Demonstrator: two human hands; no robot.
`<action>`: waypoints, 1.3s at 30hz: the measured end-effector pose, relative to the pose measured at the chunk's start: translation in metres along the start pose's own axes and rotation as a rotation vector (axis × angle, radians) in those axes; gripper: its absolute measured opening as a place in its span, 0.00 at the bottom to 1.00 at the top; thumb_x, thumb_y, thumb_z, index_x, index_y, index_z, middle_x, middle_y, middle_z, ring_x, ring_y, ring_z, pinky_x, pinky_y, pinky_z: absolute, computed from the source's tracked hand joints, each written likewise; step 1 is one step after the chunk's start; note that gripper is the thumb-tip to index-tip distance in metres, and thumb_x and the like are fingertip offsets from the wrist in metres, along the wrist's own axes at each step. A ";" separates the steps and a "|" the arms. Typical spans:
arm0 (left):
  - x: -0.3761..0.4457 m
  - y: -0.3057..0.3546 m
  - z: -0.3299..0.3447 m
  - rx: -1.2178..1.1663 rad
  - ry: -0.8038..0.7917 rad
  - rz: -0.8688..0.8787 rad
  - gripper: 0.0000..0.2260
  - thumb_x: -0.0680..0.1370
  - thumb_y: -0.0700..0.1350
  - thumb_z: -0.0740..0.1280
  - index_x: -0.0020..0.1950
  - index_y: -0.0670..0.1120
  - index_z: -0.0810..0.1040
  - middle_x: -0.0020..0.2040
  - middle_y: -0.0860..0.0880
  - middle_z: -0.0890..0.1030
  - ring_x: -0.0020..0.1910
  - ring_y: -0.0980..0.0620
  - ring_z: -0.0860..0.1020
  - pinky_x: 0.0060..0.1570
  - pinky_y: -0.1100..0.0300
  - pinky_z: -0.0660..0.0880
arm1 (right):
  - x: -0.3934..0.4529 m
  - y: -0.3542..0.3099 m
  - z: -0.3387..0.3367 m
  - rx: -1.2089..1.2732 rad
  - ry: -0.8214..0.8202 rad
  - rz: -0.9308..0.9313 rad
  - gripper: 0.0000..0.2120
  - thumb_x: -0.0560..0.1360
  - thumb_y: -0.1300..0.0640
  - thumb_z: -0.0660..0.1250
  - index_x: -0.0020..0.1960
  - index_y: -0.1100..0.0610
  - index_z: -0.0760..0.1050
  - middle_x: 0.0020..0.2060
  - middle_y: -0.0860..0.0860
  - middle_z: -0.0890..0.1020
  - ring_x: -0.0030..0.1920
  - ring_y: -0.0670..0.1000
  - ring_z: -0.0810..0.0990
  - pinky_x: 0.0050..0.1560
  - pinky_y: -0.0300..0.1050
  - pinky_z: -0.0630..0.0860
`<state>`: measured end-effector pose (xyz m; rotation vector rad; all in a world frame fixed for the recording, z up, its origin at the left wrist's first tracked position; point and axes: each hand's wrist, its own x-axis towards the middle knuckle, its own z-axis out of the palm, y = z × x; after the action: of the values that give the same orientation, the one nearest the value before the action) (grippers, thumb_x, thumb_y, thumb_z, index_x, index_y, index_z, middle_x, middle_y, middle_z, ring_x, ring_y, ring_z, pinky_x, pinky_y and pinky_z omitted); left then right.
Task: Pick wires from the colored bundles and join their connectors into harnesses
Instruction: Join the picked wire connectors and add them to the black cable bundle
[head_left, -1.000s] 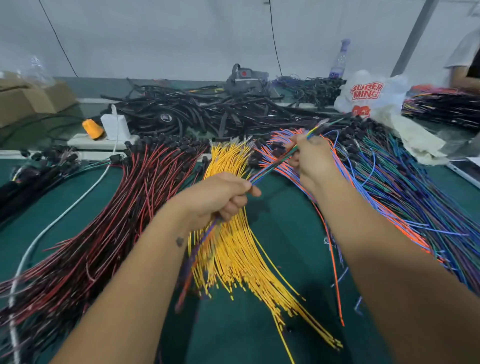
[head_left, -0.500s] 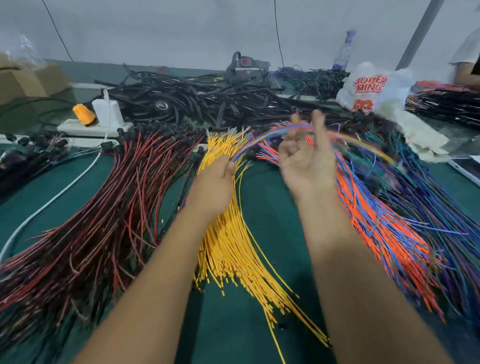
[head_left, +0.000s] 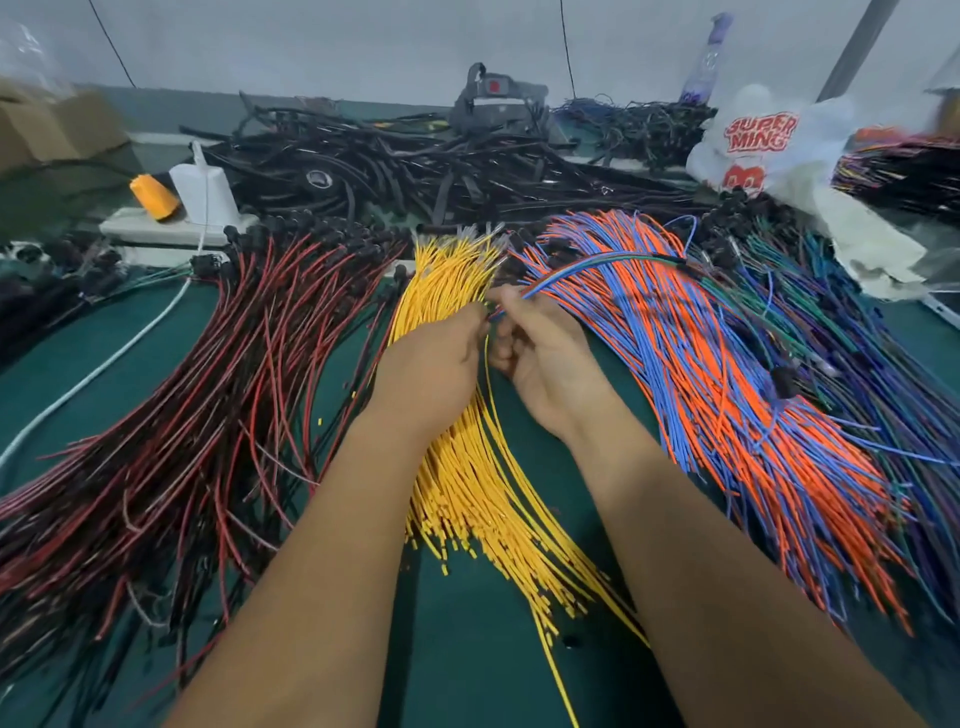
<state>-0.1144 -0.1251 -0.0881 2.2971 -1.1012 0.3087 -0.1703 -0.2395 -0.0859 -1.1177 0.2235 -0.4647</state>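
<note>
meeting over the far half of the yellow bundle (head_left: 467, 467), both hands work at one spot. left hand (head_left: 431, 364) lies back-up on the yellow wires, fingers curled at its far right edge; what they pinch is hidden, though a single yellow wire (head_left: 496, 415) drops from just beside them toward the near side. right hand (head_left: 545, 358) sits just right of it, fingers curled round the end of a thin harness (head_left: 597, 265) of blue and green wires. this harness arcs far and right over the orange-blue bundle (head_left: 727, 389) to a dark connector (head_left: 675, 258). fingertips of the two hands touch or nearly touch; which one cannot be told.

bundles fan out on the green table (head_left: 467, 649): red-black bundle (head_left: 182, 415) at left, yellow in the middle, orange-blue at right, then a blue-green-purple bundle (head_left: 857, 338) at the right edge. black connectors line the far ends of the red-black wires.

farther back lies a heap of black cables (head_left: 415, 166). a white power strip (head_left: 166, 228) with a white adapter (head_left: 205, 192) and an orange object (head_left: 153, 197) stands far left, its white cord (head_left: 104, 364) running near-left. a white printed bag (head_left: 769, 145) sits far right, a bottle (head_left: 706, 57) behind it. cardboard boxes (head_left: 52, 124) stand at far left.
</note>
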 end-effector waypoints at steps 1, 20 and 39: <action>0.000 0.001 0.000 0.032 -0.008 0.014 0.15 0.81 0.43 0.54 0.67 0.50 0.69 0.36 0.50 0.75 0.37 0.42 0.74 0.28 0.56 0.60 | 0.000 0.001 0.001 -0.045 0.021 -0.023 0.09 0.79 0.57 0.65 0.41 0.55 0.73 0.25 0.48 0.68 0.26 0.46 0.63 0.26 0.37 0.62; 0.000 -0.016 -0.020 -0.772 -0.010 -0.285 0.12 0.81 0.40 0.60 0.48 0.54 0.80 0.33 0.57 0.79 0.30 0.59 0.74 0.31 0.66 0.73 | -0.004 0.003 0.007 -0.110 0.407 -0.270 0.11 0.81 0.59 0.61 0.41 0.57 0.74 0.26 0.48 0.73 0.23 0.45 0.70 0.25 0.37 0.68; -0.001 -0.004 -0.025 -1.023 0.125 -0.390 0.05 0.76 0.38 0.70 0.44 0.47 0.83 0.31 0.53 0.80 0.29 0.59 0.76 0.34 0.66 0.76 | -0.013 -0.007 0.006 -0.136 0.088 -0.073 0.08 0.79 0.67 0.63 0.42 0.61 0.76 0.30 0.52 0.78 0.29 0.46 0.76 0.33 0.38 0.74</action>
<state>-0.1112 -0.1083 -0.0700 1.4738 -0.5137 -0.2298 -0.1814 -0.2304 -0.0775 -1.2425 0.2956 -0.5710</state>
